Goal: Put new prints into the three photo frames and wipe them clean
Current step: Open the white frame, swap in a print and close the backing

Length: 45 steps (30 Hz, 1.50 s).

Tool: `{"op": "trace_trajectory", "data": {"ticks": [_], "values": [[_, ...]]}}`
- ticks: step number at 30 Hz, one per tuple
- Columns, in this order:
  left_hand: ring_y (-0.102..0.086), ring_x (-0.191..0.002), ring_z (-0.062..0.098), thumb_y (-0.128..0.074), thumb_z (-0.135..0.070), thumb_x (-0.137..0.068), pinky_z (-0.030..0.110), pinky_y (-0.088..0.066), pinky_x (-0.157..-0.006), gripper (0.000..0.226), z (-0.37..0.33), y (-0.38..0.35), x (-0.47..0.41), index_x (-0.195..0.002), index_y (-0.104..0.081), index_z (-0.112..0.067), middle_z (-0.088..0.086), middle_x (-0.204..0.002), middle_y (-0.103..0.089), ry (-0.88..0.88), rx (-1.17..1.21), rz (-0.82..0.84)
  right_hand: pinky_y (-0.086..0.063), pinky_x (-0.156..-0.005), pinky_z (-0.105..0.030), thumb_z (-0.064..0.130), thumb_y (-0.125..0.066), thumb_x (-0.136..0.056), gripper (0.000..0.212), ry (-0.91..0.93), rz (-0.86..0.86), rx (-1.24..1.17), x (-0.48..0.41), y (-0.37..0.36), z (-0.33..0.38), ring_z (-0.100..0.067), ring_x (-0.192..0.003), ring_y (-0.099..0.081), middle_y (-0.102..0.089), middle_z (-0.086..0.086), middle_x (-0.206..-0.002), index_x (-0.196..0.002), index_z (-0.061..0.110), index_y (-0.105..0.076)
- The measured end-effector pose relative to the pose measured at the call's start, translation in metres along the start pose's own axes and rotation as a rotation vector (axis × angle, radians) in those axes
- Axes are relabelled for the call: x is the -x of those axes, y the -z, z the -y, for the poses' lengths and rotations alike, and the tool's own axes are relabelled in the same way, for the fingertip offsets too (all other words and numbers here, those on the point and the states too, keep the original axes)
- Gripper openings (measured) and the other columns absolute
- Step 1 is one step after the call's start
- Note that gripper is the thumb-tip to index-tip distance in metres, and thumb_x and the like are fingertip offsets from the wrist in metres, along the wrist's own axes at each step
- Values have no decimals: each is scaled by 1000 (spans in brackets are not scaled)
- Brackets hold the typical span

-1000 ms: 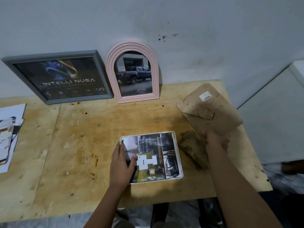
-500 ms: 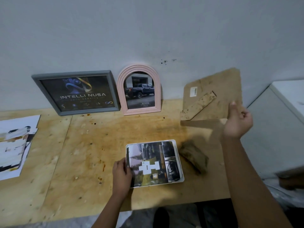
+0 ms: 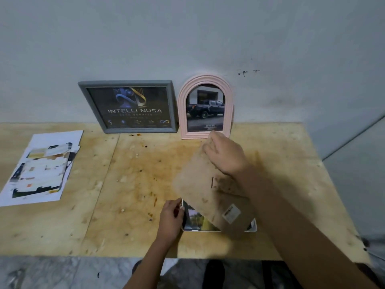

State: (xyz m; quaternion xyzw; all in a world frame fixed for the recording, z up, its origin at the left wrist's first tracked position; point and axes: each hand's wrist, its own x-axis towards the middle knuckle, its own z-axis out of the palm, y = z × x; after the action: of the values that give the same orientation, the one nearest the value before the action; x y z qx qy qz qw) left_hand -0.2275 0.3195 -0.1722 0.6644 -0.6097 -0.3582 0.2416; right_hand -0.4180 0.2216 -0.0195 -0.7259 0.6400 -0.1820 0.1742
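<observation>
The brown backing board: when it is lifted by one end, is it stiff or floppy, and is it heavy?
Probably stiff: the backing board shows no sag though the right hand grips only its far end. Likely light, since one hand holds it tilted over the frame. Its matte, stained surface looks rough, so it should not slip easily.

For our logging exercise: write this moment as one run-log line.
right hand: holds backing board over white frame | left hand: holds its left edge | grey frame, pink frame: against wall, filled
</observation>
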Motion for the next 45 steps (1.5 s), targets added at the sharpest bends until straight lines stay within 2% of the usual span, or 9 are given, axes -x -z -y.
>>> {"op": "trace_trajectory", "data": {"ticks": [4, 10, 15, 18, 21, 26, 32, 37, 45], "values": [[-49, -85, 2, -53, -6, -91, 5, -35, -70, 20, 4, 2, 0, -106, -65, -11, 2, -94, -52, -22, 74, 51, -39, -74, -36, 48, -36, -95, 35, 24, 236, 106, -4, -65, -13, -23, -85, -53, -48, 0, -90, -93, 15, -44], [-50, -89, -1, -50, 0, -91, 2, -35, -76, 34, 6, 7, -3, -123, -59, -10, 5, -102, -52, -41, 113, 90, -29, -65, -31, 44, -45, -93, 39, 118, 295, 160, -4, -118, -32, -31, -80, -54, -53, -9, -92, -93, 5, -50], [-51, -90, -2, -51, -2, -92, 5, -37, -78, 35, 8, 9, 1, -125, -58, -12, 1, -101, -51, -12, 172, 104, -39, -54, -29, 39, -45, -77, 31, 234, 249, 200, -4, -141, -33, -27, -63, -58, -56, -2, -70, -73, 13, -59], [-51, -91, -5, -52, -2, -91, 3, -36, -78, 35, 8, 9, 2, -123, -59, -10, 2, -102, -52, 2, 166, 94, -46, -69, -34, 29, -55, -71, 30, 238, 233, 116, 2, -140, -36, -28, -84, -61, -62, -4, -94, -95, 15, -66], [-51, -89, -6, -49, 1, -91, 0, -35, -76, 34, 5, 10, 2, -121, -61, -8, 7, -104, -54, 46, 171, 90, -36, -93, -38, 25, -50, -83, 40, 89, 189, 94, 16, -130, -50, -27, -115, -48, -52, -7, -123, -120, 12, -56], [-49, -93, 1, -51, -15, -95, 0, -32, -76, 30, -10, 6, -2, -124, -57, -16, 1, -104, -51, 31, 148, 31, -43, -81, -40, 27, -45, -82, 33, -151, -76, 131, 60, -114, -87, -31, -95, -55, -58, -10, -105, -106, 9, -59], [-39, -111, 14, -55, -35, -91, 24, -31, -91, 39, -24, -7, -21, -127, -52, -19, 1, -114, -46, 28, 71, -35, -43, -81, -42, 23, -41, -85, 35, -506, -351, -11, 107, -111, -87, -32, -97, -52, -55, -15, -108, -112, 4, -56], [-37, -113, 19, -62, -43, -84, 28, -36, -92, 55, -24, -12, -31, -132, -47, -20, 1, -111, -42, 58, 21, 4, -41, -87, -39, 11, -50, -91, 32, -714, -349, -146, 116, -118, -84, -31, -111, -43, -45, -18, -124, -122, 2, -49], [-37, -114, 22, -67, -26, -83, 26, -32, -95, 56, -26, -16, -30, -134, -45, -15, 3, -111, -38, 63, 53, -1, -44, -89, -40, 7, -47, -89, 30, -965, -465, -532, 112, -119, -87, -28, -104, -49, -48, -12, -118, -119, 7, -53]]}}
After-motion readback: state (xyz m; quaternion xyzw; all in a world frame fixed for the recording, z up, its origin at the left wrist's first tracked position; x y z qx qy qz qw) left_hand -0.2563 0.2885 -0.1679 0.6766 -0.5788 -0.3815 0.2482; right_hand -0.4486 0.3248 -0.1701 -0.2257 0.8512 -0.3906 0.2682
